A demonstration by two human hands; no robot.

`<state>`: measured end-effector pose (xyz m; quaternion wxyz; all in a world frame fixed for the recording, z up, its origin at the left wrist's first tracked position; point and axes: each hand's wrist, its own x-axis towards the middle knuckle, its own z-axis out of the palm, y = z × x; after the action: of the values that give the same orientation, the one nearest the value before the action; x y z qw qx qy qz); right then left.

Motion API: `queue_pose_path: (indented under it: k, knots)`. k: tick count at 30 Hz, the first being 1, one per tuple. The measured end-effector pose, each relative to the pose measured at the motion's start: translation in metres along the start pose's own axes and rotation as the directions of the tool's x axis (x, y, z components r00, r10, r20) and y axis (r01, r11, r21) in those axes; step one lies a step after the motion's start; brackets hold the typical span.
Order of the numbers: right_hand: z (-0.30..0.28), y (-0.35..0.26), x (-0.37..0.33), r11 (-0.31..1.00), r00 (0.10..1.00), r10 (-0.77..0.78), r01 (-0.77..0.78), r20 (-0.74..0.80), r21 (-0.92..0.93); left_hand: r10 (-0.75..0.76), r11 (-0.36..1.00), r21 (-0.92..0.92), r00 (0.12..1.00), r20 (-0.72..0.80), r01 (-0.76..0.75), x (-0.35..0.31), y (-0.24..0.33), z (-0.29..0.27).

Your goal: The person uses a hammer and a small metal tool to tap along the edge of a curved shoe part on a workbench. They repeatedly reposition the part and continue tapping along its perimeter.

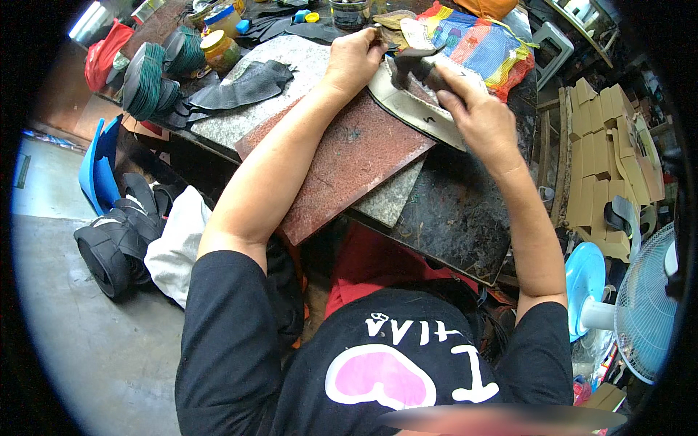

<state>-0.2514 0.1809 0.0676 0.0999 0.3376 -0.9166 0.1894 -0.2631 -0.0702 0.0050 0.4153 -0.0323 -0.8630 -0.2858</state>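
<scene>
My right hand [483,116] is closed round the handle of a dark hammer [416,64], its head over a cream curved piece with a black edge [418,112]. That piece looks like part of a shoe or bag and lies at the far side of the table. At its left end, my left hand [352,64] has its fingers pinched together. Something small and dark shows at those fingertips, too little of it to name. Beneath lies a reddish-brown board [349,156] on a grey speckled slab [396,192].
Black cut material [243,86], green cord spools [145,80] and a yellow-lidded jar [219,51] stand to the left. A colourful mesh bag [476,43] lies beyond the right hand. At right are cardboard boxes [600,145] and a fan [647,305]. Black rolls [109,251] lie on the floor.
</scene>
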Motion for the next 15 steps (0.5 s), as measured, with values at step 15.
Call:
queue_pose_path:
  k: [15]
  knots:
    - [0.022,0.008,-0.003,0.995,0.995,0.095,-0.096,0.028,0.035,-0.406,0.735,-0.477,0.876,0.259,0.481,0.003,-0.012,-0.003]
